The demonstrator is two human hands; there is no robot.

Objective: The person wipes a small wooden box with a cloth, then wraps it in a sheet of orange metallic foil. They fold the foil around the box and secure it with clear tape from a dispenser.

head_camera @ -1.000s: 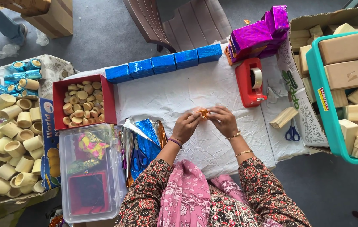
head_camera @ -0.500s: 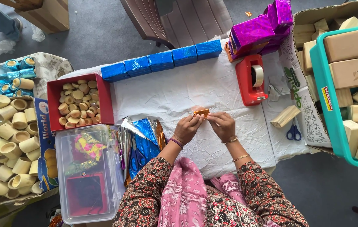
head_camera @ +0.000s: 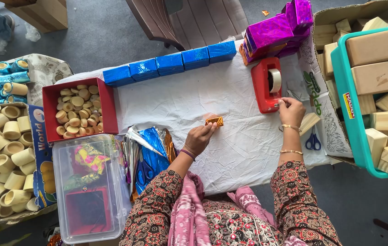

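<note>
My left hand (head_camera: 199,137) holds a small object wrapped in orange-gold foil (head_camera: 214,121) above the white cloth (head_camera: 194,98). My right hand (head_camera: 291,111) is at the front of the red tape dispenser (head_camera: 266,85), its fingers pinched at the tape end. Both wrists wear bangles, and patterned sleeves cover my arms.
A row of blue foil-wrapped blocks (head_camera: 171,64) lines the cloth's far edge, with magenta wrapped boxes (head_camera: 278,30) beside it. A red box of small round pieces (head_camera: 78,110), a clear plastic box (head_camera: 89,187), foil sheets (head_camera: 150,148), scissors (head_camera: 312,139) and a teal crate of wooden blocks (head_camera: 376,82) surround me.
Both hands were together on the orange-gold piece. Now my right hand has let go and moved right to the tape dispenser, while the left keeps hold of the piece.
</note>
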